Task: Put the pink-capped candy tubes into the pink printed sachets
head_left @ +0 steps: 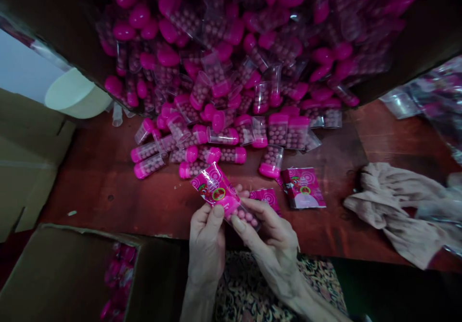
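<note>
Above the table's front edge my left hand (208, 233) pinches the lower part of a printed pink sleeve (213, 183). My right hand (271, 240) grips a clear candy tube (247, 214) filled with pink balls, its fingers and thumb closed round it. The tube's pink cap end sits at the sleeve's lower end; how far inside it goes I cannot tell. Just beyond my right hand lie a pink sleeve (267, 198) and a stack of flat printed sleeves (304, 187). Several filled tubes, one a pink-capped tube (271, 161), lie on the tabletop beyond.
A large open box (393, 71) spills a heap of pink-capped tubes (216, 67) onto the red-brown table (144, 211). At left stand a white bowl (77, 93) and a cardboard box (72, 274) with pink packs inside. A crumpled cloth (393, 206) lies at right.
</note>
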The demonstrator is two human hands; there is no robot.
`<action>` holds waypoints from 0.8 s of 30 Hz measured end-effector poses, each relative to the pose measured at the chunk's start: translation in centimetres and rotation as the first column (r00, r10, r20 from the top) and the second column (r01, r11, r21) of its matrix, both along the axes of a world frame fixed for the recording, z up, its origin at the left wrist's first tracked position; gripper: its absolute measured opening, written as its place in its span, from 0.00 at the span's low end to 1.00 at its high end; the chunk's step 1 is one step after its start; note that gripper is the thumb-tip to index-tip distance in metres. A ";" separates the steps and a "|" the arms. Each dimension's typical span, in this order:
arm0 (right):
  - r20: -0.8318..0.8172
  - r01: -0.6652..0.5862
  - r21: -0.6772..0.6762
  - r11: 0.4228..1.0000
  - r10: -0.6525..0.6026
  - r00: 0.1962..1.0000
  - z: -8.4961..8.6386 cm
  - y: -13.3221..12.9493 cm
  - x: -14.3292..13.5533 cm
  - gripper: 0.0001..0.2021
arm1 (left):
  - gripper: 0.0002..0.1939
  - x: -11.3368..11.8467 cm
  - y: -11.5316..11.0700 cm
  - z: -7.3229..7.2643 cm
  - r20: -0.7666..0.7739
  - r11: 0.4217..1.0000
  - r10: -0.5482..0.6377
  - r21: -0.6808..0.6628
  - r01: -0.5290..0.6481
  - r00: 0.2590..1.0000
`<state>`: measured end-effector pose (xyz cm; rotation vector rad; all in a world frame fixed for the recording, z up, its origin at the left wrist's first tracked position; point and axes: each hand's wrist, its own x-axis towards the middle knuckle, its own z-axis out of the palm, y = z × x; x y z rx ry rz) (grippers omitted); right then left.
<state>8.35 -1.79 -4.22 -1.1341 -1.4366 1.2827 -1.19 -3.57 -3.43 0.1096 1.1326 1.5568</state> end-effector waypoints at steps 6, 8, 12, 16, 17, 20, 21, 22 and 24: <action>0.021 -0.071 0.003 0.997 0.071 0.997 -0.2 0.2 0.0 0.11 | 0.15 -0.2 0.1 0.1 0.050 1.000 -0.002 -0.009 0.002 0.999; -0.026 -0.110 -0.062 0.992 0.108 0.994 -0.3 0.3 0.0 0.15 | 0.14 -0.4 0.2 0.2 0.045 0.999 0.015 -0.042 -0.013 0.999; -0.015 -0.230 -0.236 0.944 0.233 0.972 -0.2 0.3 -0.1 0.14 | 0.17 -0.8 0.4 0.3 0.035 0.996 0.063 -0.068 -0.060 0.997; 0.070 -0.306 -0.349 0.886 0.350 0.934 0.3 0.0 -0.2 0.15 | 0.16 -1.0 0.8 0.7 -0.015 0.994 0.101 -0.036 -0.102 0.995; 0.054 -0.307 -0.360 0.881 0.348 0.936 0.5 -0.1 -0.2 0.16 | 0.15 -0.8 0.8 0.9 -0.027 0.994 0.106 -0.026 -0.107 0.994; 0.033 -0.249 -0.309 0.918 0.271 0.962 1.2 -0.5 -0.2 0.15 | 0.13 0.3 0.6 1.7 -0.047 0.995 0.099 -0.007 -0.100 0.994; 0.039 -0.216 -0.264 0.940 0.234 0.971 1.5 -0.6 -0.2 0.14 | 0.12 0.8 0.4 2.0 -0.044 0.996 0.087 -0.011 -0.087 0.995; 0.042 -0.185 -0.215 0.959 0.198 0.979 1.7 -0.6 -0.2 0.13 | 0.12 1.3 0.1 2.2 -0.035 0.997 0.070 -0.017 -0.070 0.997; 0.031 -0.140 -0.144 0.980 0.146 0.989 1.9 -0.8 -0.1 0.12 | 0.11 2.2 -0.3 2.5 -0.009 0.999 0.032 -0.042 -0.033 0.999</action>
